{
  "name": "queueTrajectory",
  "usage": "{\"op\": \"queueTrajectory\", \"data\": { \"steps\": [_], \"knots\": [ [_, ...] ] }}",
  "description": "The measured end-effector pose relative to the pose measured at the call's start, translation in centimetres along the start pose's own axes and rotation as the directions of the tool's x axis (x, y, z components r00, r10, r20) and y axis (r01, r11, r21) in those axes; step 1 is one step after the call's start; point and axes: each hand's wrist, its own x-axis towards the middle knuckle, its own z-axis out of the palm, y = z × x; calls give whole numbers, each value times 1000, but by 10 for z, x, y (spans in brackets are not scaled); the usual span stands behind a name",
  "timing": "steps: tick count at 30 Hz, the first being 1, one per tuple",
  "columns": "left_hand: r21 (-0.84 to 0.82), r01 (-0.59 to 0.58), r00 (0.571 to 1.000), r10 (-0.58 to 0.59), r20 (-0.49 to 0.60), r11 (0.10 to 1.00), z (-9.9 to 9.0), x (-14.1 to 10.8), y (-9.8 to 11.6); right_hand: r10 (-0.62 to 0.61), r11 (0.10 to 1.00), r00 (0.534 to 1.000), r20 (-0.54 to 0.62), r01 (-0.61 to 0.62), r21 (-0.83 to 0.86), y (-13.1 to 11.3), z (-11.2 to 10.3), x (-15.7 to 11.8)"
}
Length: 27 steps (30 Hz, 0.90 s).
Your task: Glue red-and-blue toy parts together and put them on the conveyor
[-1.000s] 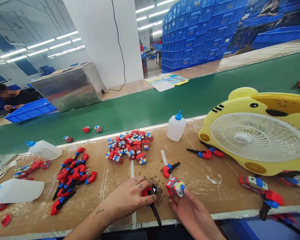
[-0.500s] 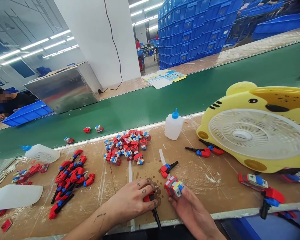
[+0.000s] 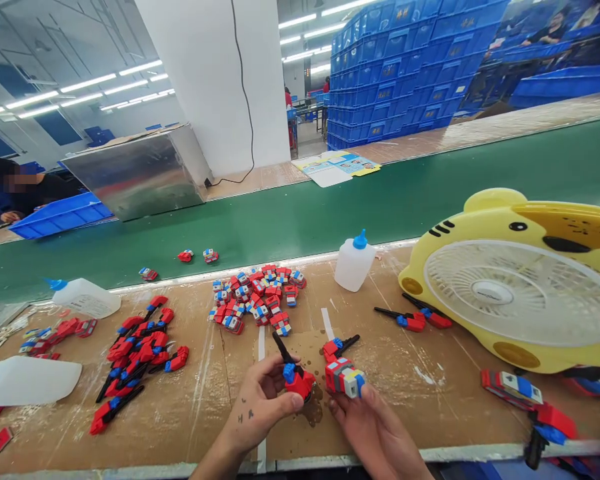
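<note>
My left hand [image 3: 263, 403] grips a red and blue piece [image 3: 297, 381] whose black rod points up and to the left. In my right hand [image 3: 375, 427] is a red, white and blue block [image 3: 344, 377], pinched between thumb and fingers. The two held parts are close together but apart. Just behind the block, another red piece with a black rod [image 3: 333, 348] lies on the cardboard. A wet patch [image 3: 313, 410] shows on the table between my hands.
Piles of red-blue blocks [image 3: 255, 297] and black-rod pieces [image 3: 143, 353] lie ahead and left. A white bottle [image 3: 355, 263] stands near the green belt [image 3: 280, 223]. A yellow fan [image 3: 510, 287] fills the right. A person [image 3: 40, 187] sits far left beyond the belt.
My left hand has lifted and turned its piece, so the black rod now points up instead of down toward me. The camera view has shifted slightly.
</note>
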Motion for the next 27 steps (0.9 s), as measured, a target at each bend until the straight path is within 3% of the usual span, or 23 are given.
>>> {"op": "queueTrajectory", "data": {
  "steps": [6,9,11,14,15,17,19,20,21,23,27],
  "knots": [
    [-97,30,1000,-31,-6,995,8,-5,6,-88,985,996,-17,85,-151,10,14,0],
    [-112,56,998,-56,7,992,11,-5,10,-193,939,979,-67,165,-300,18,19,-2],
    [-105,51,998,-48,37,993,14,-5,13,-305,864,949,-77,242,-441,23,21,-3],
    [-71,13,999,-11,33,997,19,-6,14,-458,681,889,-5,348,-644,23,22,-1],
    [-65,-6,1000,6,4,998,22,-6,13,-508,587,860,46,385,-712,22,23,1],
    [-83,-57,996,52,-66,995,28,-5,10,-588,315,776,230,481,-818,18,27,6],
    [-133,-141,986,126,-112,981,35,-1,5,-609,21,654,448,579,-815,16,34,13],
    [-154,-184,977,164,-136,971,38,2,4,-603,-82,595,530,615,-784,15,39,17],
    [-162,-220,967,193,-168,962,40,5,3,-603,-148,543,584,644,-751,16,43,22],
    [-140,-257,946,220,-237,956,43,12,5,-623,-199,471,624,676,-710,19,52,31],
    [-78,-255,934,224,-276,964,40,26,15,-673,-187,409,616,712,-677,27,67,50]
  ]
}}
